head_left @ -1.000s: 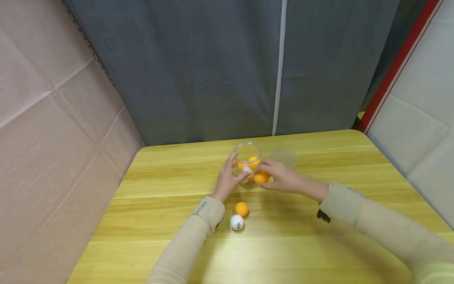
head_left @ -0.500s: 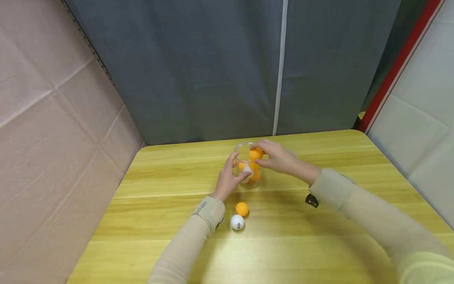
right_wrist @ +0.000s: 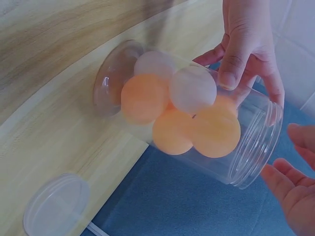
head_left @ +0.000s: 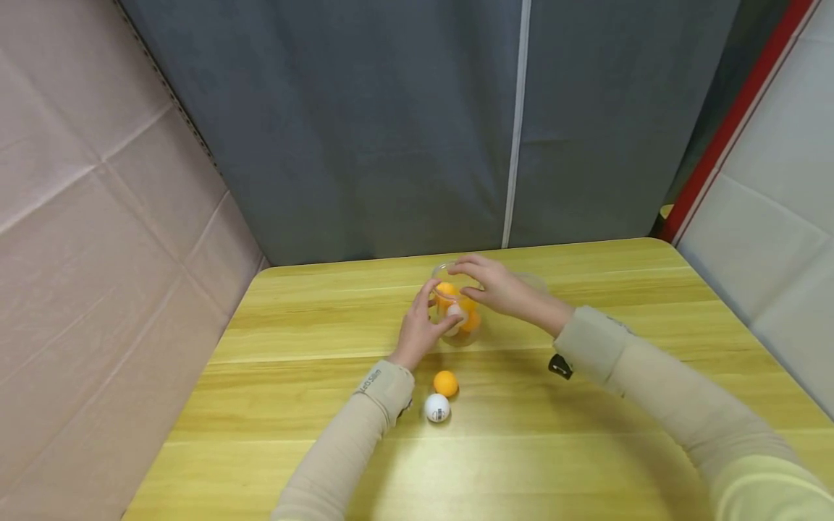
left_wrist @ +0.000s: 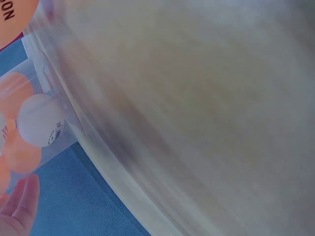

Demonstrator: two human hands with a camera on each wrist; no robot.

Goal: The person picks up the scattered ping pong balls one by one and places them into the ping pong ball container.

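Observation:
A clear plastic jar (head_left: 458,334) stands on the yellow wooden table (head_left: 586,449), with several orange balls and a white ball (right_wrist: 193,90) inside it. My left hand (head_left: 422,323) grips the jar's side, thumb across the front; the same hand (right_wrist: 246,54) shows in the right wrist view. My right hand (head_left: 493,286) hovers over the jar's mouth with relaxed fingers (right_wrist: 288,184) and nothing in them. An orange ball (head_left: 446,383) and a white ball (head_left: 437,407) lie on the table near my left wrist. The left wrist view is mostly blur, showing the jar wall and a white ball (left_wrist: 42,120).
The jar's clear lid (right_wrist: 56,204) lies flat on the table to the right of the jar, mostly hidden behind my right hand in the head view. A grey curtain (head_left: 391,123) hangs behind the table and cardboard (head_left: 98,239) walls off the left.
My right hand lifted an orange ball from beside the jar to its mouth and let it go inside. The left hand and the two loose balls stayed put.

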